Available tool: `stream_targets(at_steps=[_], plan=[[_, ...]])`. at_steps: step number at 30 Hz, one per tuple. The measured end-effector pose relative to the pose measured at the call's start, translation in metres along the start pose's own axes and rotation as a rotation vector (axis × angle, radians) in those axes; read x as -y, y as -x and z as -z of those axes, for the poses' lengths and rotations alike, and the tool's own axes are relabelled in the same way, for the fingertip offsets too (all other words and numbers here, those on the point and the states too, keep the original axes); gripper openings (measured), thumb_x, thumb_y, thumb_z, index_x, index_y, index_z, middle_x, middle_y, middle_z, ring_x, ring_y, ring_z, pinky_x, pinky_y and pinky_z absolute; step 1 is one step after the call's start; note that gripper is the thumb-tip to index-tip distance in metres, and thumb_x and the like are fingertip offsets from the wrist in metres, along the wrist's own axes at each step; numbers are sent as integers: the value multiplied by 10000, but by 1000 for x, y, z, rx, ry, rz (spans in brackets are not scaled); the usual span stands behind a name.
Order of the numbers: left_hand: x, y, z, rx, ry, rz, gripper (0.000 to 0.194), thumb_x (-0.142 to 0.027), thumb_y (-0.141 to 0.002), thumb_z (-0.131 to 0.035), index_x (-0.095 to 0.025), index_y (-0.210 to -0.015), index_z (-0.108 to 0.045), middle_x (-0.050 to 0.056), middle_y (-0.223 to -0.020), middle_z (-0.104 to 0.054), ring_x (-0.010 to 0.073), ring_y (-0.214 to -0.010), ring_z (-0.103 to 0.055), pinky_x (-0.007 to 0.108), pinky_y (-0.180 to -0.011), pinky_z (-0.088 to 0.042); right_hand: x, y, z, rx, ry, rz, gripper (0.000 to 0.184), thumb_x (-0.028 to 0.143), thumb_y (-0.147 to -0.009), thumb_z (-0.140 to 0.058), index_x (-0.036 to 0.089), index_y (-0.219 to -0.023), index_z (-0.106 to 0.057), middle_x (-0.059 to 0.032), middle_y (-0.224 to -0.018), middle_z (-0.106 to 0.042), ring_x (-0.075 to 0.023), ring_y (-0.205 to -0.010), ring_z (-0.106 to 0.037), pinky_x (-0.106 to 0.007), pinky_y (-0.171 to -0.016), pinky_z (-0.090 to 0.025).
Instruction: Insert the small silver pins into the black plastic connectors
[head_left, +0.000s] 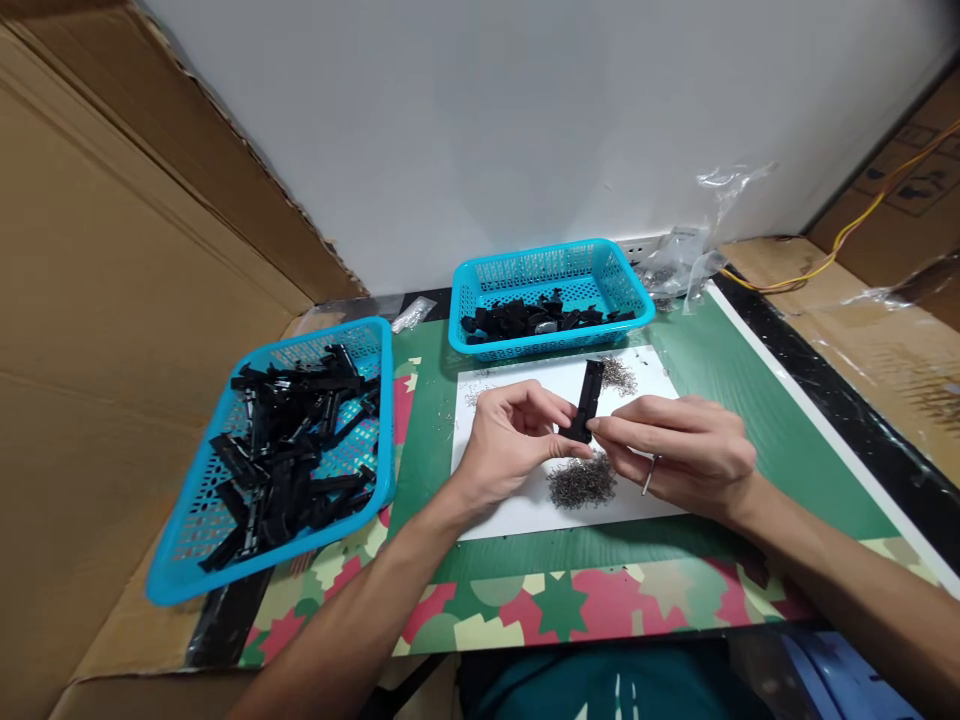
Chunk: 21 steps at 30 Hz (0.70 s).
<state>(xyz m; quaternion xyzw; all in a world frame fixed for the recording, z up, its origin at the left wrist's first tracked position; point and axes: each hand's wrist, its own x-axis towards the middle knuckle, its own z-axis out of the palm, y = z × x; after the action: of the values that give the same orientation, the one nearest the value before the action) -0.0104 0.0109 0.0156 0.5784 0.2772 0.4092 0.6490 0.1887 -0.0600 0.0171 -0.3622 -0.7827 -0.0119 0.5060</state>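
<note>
My left hand [517, 432] pinches a long, narrow black plastic part [588, 398] between thumb and fingers, holding it steeply tilted above a white sheet [487, 510]. The fingertips of my right hand [679, 450] meet at the part's lower right side. A thin silvery metal tool [650, 475] pokes out below the right fingers; its other end is hidden in the hand. Below the part lies a heap of tiny metal pieces, apparently springs [581, 483]. Behind it is a smaller heap of similar pieces [619, 376].
A blue basket [385, 430] of long black parts stands at left. Another blue basket [551, 347] with smaller black pieces stands behind the sheet. Clear plastic bags [679, 262] lie at back right. Cardboard [112, 300] walls the left side; yellow wires [847, 235] run at right.
</note>
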Motion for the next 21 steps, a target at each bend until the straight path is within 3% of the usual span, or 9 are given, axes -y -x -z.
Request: stream_targets(at_steps=[7, 15, 21], plan=[[2, 0, -2, -7, 61, 81, 485, -258, -412, -1077, -138, -657, -676, 47, -791, -746, 150, -712, -698, 233, -630, -587, 3, 3, 1, 30, 5, -20, 269, 114, -952, -670, 286, -1133, -769, -17, -774, -789, -151, -606, -740, -235, -529, -537], [4, 4, -7, 22, 186, 209, 508, -234, -416, -1074, -138, -682, -651, 20, -818, -733, 106, -646, -661, 198, -583, -559, 12, 0, 2, -62, -28, -66, 311, 70, -905, -717, 278, -1131, -772, -28, -772, -801, -170, -603, -757, -246, -529, -568], [5, 3, -9, 26, 195, 189, 528, -234, -373, -1078, -131, -654, -643, 19, -795, -716, 93, -617, -628, 186, -550, -526, 13, -2, 3, -34, -33, -77, 280, 82, -893, -723, 276, -1082, -797, -30, -780, -810, -167, -613, -763, -237, -547, -591]])
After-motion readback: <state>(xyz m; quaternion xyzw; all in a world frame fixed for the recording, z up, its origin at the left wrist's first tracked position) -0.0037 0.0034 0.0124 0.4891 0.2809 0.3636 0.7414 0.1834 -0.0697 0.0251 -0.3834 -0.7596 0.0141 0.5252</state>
